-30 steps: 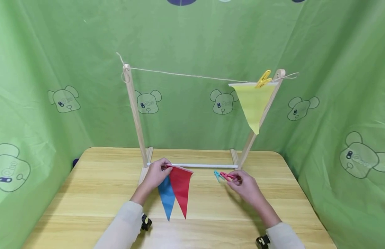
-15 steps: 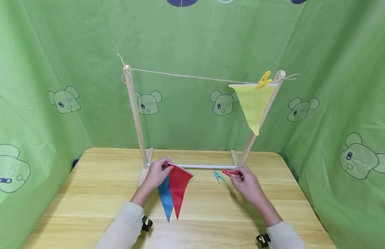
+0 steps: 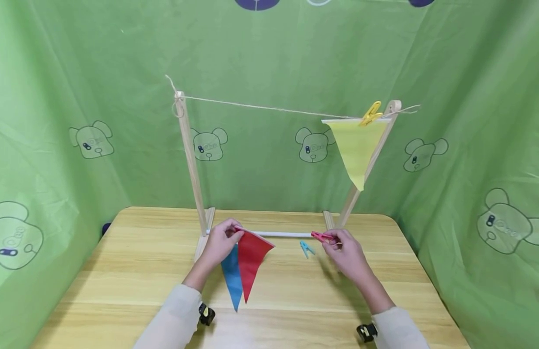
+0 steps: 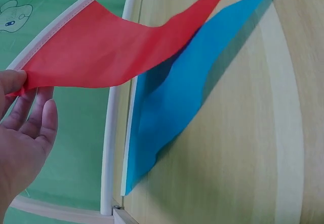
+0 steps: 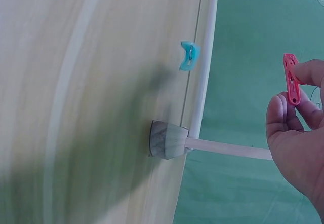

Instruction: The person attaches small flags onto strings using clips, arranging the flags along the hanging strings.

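My left hand (image 3: 222,242) pinches a corner of the red pennant (image 3: 253,257) by its white-edged top, and the cloth hangs down from there. Behind it the blue pennant (image 4: 177,112) lies on the table, partly covered by the red one in the head view. My right hand (image 3: 345,252) pinches a red clothespin (image 5: 291,79) between thumb and fingers, above the tabletop. A light-blue clothespin (image 3: 306,248) rests on the table just left of that hand. From the string (image 3: 261,107) hangs a yellow pennant (image 3: 356,145), clipped by a yellow clothespin (image 3: 372,114).
Two wooden posts, the left post (image 3: 190,160) and the right post (image 3: 374,160), hold the string. A white rod (image 3: 287,234) joins them low down, on the wooden table (image 3: 134,271). A green curtain (image 3: 261,58) surrounds the table.
My right hand has lifted the red clothespin up and away from the light-blue one. The red pennant's tip has swung left in my left hand, which stays about where it was.
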Demonstrator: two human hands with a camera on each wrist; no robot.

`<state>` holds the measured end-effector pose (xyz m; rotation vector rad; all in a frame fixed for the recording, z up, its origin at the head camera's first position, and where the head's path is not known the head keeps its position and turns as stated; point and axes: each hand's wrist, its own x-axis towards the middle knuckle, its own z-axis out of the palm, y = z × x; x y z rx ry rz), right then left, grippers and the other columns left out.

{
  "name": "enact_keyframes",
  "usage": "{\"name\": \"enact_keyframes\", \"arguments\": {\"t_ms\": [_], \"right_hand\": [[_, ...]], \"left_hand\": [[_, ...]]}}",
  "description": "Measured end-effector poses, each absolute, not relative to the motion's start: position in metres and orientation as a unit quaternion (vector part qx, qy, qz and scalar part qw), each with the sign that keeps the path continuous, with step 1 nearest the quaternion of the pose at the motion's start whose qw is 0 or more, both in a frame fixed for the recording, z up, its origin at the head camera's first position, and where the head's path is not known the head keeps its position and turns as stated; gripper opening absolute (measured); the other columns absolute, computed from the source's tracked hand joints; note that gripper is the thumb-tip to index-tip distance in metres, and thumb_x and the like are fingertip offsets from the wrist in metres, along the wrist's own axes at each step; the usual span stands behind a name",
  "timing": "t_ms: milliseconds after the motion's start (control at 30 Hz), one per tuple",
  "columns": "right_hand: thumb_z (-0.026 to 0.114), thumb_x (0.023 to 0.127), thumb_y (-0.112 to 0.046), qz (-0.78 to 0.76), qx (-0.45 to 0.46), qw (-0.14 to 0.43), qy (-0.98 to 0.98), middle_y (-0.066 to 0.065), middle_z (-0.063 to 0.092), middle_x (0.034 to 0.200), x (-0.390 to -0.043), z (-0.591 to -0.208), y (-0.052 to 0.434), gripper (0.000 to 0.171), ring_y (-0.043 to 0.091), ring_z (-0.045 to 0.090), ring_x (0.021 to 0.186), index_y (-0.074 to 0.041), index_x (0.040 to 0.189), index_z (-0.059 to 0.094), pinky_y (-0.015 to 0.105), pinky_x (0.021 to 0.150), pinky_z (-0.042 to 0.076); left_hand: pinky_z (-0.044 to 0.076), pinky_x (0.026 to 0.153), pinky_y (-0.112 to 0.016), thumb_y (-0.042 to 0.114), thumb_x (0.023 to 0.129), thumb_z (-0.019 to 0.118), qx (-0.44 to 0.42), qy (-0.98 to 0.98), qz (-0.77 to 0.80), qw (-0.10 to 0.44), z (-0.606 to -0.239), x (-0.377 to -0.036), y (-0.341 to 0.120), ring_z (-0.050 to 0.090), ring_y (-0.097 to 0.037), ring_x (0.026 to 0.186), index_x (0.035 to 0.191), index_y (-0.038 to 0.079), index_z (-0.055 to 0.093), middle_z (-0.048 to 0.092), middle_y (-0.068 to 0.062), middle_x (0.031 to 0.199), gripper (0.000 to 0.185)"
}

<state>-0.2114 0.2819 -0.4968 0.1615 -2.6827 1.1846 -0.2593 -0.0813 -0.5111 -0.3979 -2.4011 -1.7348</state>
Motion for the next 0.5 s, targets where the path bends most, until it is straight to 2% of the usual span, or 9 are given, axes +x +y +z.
{"name": "enact_keyframes", "arguments": {"t_ms": [500], "right_hand": [[0.071,0.096,-0.007,0.396,0.06,0.11,-0.91,0.014,0.063,0.11,-0.216,-0.484,0.282,0.028,0.024,0.063,0.096,0.0,0.122,0.065,0.015,0.078,0.055]], "left_hand": [[0.053,0.068,-0.021,0.005,0.093,0.075,-0.13,-0.786,-0.597,0.094,-0.497,-0.259,-0.079,0.061,-0.013,0.076,0.102,0.003,0.072,0.071,-0.012,0.09,0.009]]}}
